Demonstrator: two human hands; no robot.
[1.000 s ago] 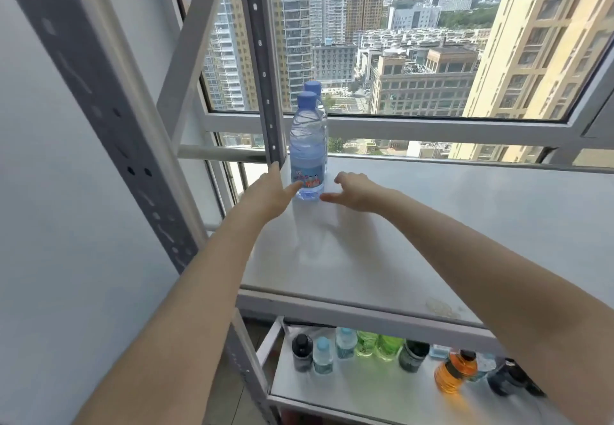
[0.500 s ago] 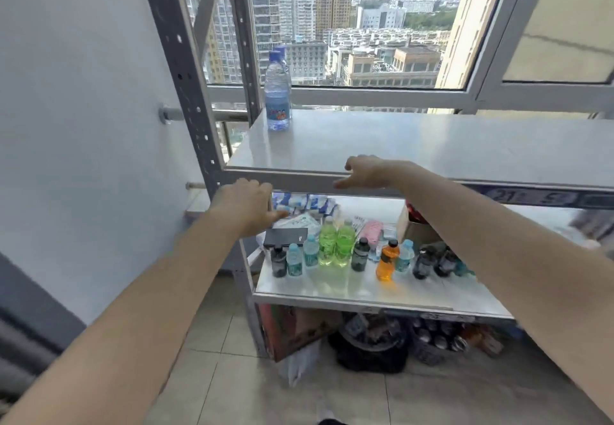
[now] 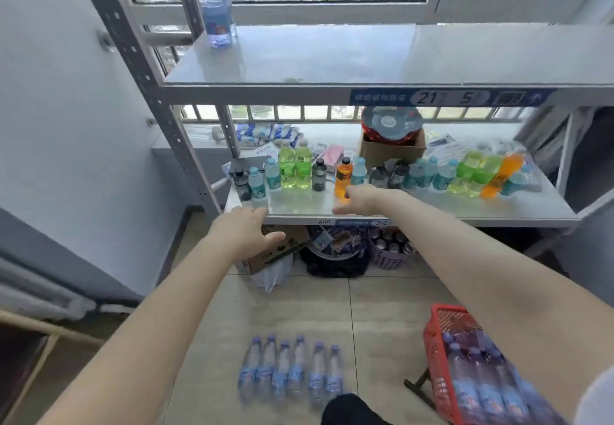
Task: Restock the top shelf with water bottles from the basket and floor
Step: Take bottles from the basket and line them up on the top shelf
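Water bottles [image 3: 290,370] stand in a row of six on the tiled floor [image 3: 382,305], blue caps up, near the bottom edge of the head view, just left of a red basket [image 3: 435,351]. Basket sits at the floor's lower right, tilted, with more capped water bottles packed inside; its right part is hidden behind the right forearm. Two more bottles [image 3: 216,3] already stand upright at the top shelf's [image 3: 365,56] back left corner, one behind the other, tight against the rear upright of the grey rack; rest of that surface bare. Blue label strip [image 3: 445,97] runs along the top shelf's front edge, right of centre. Middle shelf [image 3: 498,208] carries a mixed row of small drinks: dark, pale blue, green and an orange bottle [image 3: 342,175], plus a cardboard box [image 3: 392,149] toward the back. Left hand [image 3: 246,233] reaches forward below the middle shelf's front left corner, fingers spread and loosely curled, holding nothing. Right hand [image 3: 360,199] is over the middle shelf's front edge, just in front of the orange bottle, fingers extended and apart, empty; whether it touches the shelf cannot be told. Under the rack: a purple basket [image 3: 388,255] of cans, dark bag, cardboard.
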